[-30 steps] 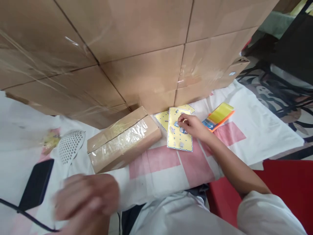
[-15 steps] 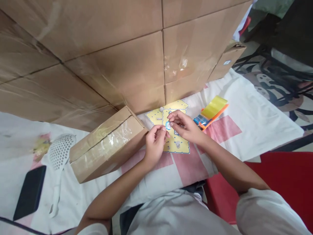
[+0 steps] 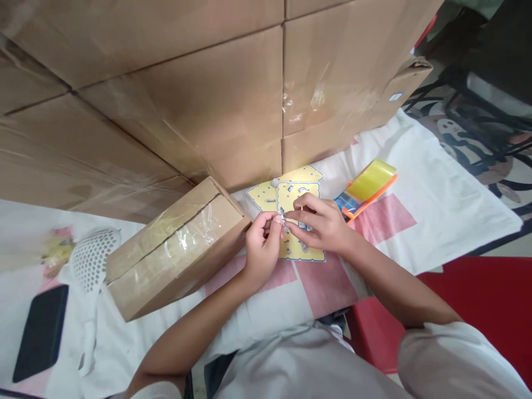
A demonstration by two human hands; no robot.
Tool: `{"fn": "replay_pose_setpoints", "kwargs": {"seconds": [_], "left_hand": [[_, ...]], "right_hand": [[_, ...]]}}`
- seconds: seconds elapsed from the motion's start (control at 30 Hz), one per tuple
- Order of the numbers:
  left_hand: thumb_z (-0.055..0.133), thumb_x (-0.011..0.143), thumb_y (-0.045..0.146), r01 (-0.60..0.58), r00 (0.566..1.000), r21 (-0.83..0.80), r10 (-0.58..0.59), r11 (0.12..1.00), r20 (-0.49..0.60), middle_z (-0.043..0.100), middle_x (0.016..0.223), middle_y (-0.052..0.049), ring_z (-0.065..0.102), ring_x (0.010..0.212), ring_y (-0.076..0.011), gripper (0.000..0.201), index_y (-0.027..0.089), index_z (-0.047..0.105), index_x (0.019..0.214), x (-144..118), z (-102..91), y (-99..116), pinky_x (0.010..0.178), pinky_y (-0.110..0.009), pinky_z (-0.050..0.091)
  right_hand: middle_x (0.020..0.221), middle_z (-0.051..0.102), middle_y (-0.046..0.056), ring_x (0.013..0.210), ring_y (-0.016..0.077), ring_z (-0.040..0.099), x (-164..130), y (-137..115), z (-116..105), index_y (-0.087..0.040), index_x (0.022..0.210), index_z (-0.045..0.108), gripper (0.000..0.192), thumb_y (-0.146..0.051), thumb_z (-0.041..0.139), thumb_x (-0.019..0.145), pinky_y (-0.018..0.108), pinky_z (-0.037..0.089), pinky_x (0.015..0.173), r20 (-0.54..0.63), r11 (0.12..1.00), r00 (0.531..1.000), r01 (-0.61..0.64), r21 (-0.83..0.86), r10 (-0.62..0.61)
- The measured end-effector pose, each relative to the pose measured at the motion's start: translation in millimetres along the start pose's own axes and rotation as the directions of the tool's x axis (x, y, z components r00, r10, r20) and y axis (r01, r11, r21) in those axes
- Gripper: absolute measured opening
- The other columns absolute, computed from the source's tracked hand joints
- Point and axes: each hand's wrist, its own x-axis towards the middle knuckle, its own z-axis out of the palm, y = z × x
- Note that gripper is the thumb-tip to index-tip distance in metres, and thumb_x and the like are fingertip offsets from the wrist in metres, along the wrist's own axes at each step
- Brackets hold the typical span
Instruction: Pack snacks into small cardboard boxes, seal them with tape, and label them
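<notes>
My left hand (image 3: pixel 261 246) is closed in a pinch on a small whitish piece (image 3: pixel 282 218), too small to name. From the right, my right hand (image 3: pixel 326 224) meets it, thumb and fingertips closed on the same piece. Both hands hover over a yellow card with a blue wavy border (image 3: pixel 305 253), which carries small grey and white shapes. Partly beneath it, farther back, lie more yellow pieces (image 3: pixel 260 194) with the same edging. Beyond my right hand rests a flat packet in yellow, orange and blue (image 3: pixel 369 185).
Stacked taped cardboard boxes (image 3: pixel 208 105) wall off the back. A smaller taped carton (image 3: pixel 178 249) stands left of my hands. Farther left are a white slotted skimmer (image 3: pixel 93 260) and a dark phone (image 3: pixel 41 332). A red chair (image 3: pixel 477 310) is at the right, beside the cloth-covered table (image 3: pixel 453 194).
My right hand has moved left and down, bringing its fingertips against those of my left hand at the whitish piece. The view has shifted slightly.
</notes>
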Motion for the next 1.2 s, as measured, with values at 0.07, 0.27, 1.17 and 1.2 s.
{"fn": "replay_pose_setpoints", "kwargs": {"seconds": [0.07,0.27,1.17,1.2], "left_hand": [[0.06,0.098,0.046,-0.016,1.0,0.019,0.016,1.0,-0.004,0.054,0.066,0.002,0.053,0.061,-0.0104,0.03,0.019,0.06,0.087,-0.4,-1.0,-0.5,0.058,-0.022,0.044],[0.057,0.1,0.044,-0.065,0.997,0.058,0.063,0.996,0.041,0.059,0.068,0.001,0.056,0.062,-0.0111,0.027,0.019,0.061,0.09,-2.4,-3.0,-3.7,0.059,-0.022,0.044],[0.053,0.101,0.041,0.066,0.998,-0.071,-0.067,0.995,0.0,0.044,0.069,0.003,0.044,0.065,-0.0121,0.027,0.022,0.047,0.084,-1.6,-1.4,-5.0,0.064,-0.025,0.043],[0.054,0.101,0.041,0.068,0.998,-0.077,-0.068,0.995,0.001,0.044,0.069,0.003,0.044,0.064,-0.012,0.027,0.022,0.047,0.084,-1.6,-1.2,-5.1,0.064,-0.025,0.043]], "right_hand": [[0.089,0.06,0.005,0.064,0.0099,0.053,0.0,-0.9,1.2,-0.018,0.097,0.072,0.01,-0.023,0.063,0.096,0.025,0.039,0.054,-0.018,0.999,1.0,-0.014,0.031,0.014],[0.085,0.061,0.005,0.072,0.014,0.06,0.3,-6.8,6.7,-0.02,0.092,0.067,0.008,-0.023,0.061,0.095,0.026,0.045,0.059,-0.018,0.975,0.992,-0.116,0.189,0.121],[0.09,0.065,0.007,0.076,0.0173,0.058,9.3,6.8,0.6,-0.017,0.091,0.073,0.023,-0.023,0.053,0.1,0.03,0.024,0.058,0.673,0.91,0.613,-0.304,-0.282,0.413],[0.09,0.065,0.007,0.077,0.0173,0.058,9.3,6.7,-0.3,-0.017,0.093,0.073,0.021,-0.023,0.054,0.1,0.03,0.024,0.058,0.671,0.907,0.612,-0.317,-0.277,0.419]]}}
